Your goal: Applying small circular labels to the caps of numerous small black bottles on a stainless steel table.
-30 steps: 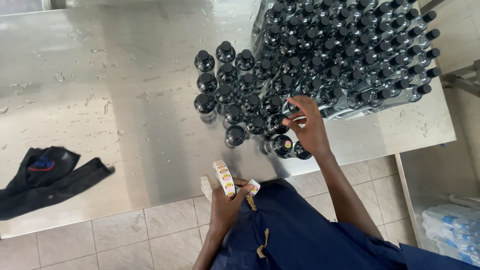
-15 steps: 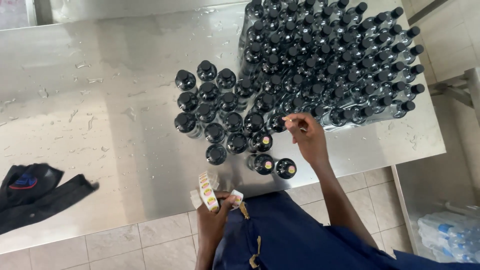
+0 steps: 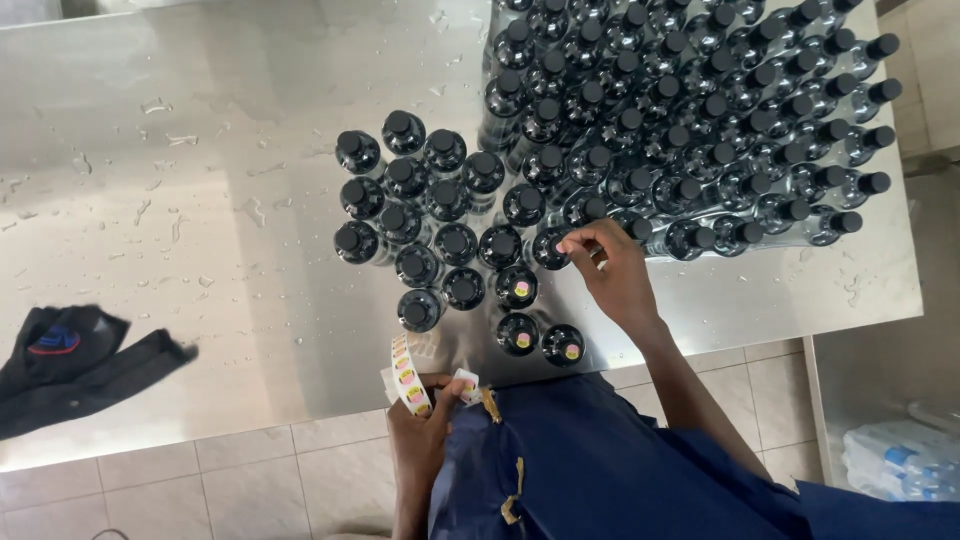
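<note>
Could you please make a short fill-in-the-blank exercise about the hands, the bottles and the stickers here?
1. The left hand holds a strip of round ____.
2. The right hand touches the cap of a ____.
3. The bottles stand on a wet ____ table.
4. A dark ____ lies at the table's left edge.

Missing words: stickers; bottle; steel; cloth

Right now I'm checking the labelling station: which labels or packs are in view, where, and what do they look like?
Sticker strip: in the left hand, near the table edge; white, with small round yellow-and-pink stickers.
Stickered caps: nearest bottles by the right hand; black, round.
Bottle pack: lower right; clear, blue caps.
</note>
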